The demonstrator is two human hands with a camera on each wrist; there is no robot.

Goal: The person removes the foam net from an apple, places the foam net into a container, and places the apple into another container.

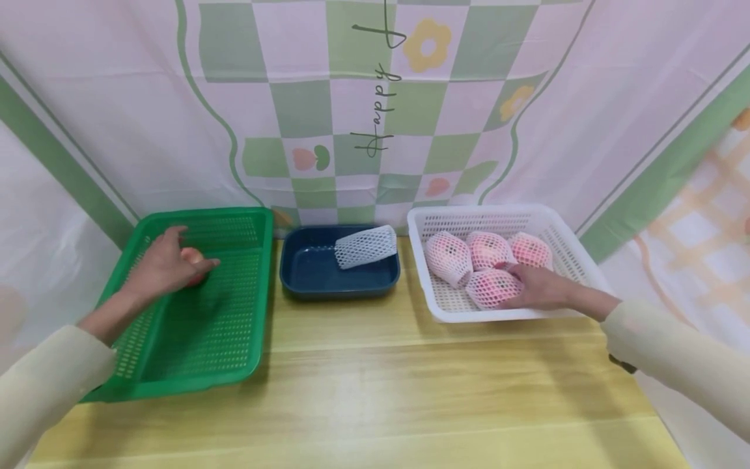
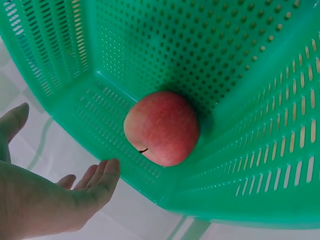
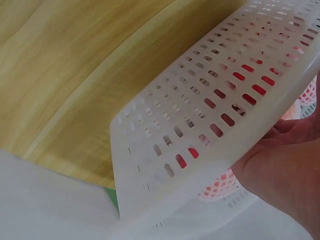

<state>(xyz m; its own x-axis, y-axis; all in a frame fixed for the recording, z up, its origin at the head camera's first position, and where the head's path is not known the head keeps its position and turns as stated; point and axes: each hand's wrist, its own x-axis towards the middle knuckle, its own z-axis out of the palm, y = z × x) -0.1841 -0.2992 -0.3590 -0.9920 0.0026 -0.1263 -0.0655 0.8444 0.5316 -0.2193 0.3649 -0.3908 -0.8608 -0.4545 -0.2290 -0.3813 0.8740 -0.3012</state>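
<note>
A bare red apple (image 2: 162, 128) lies in the far left part of the green basket (image 1: 237, 371). My left hand (image 1: 164, 264) is over that basket, fingers spread; in the left wrist view a gap shows between the hand and the apple. On the right, my right hand (image 1: 541, 286) reaches into the white basket (image 1: 436, 312) and grips the front apple in a foam net (image 1: 492, 288), fingers and thumb on its right side. Several more netted apples, including one at the left (image 1: 448, 255), lie around it. The basket wall hides most of this grip in the right wrist view.
Between the baskets stands a dark blue tray (image 1: 340, 293) with an empty white foam net (image 1: 366, 247) lying across its right end. All three containers stand along the back of a wooden table (image 1: 375, 391), against a patterned cloth (image 1: 363, 117).
</note>
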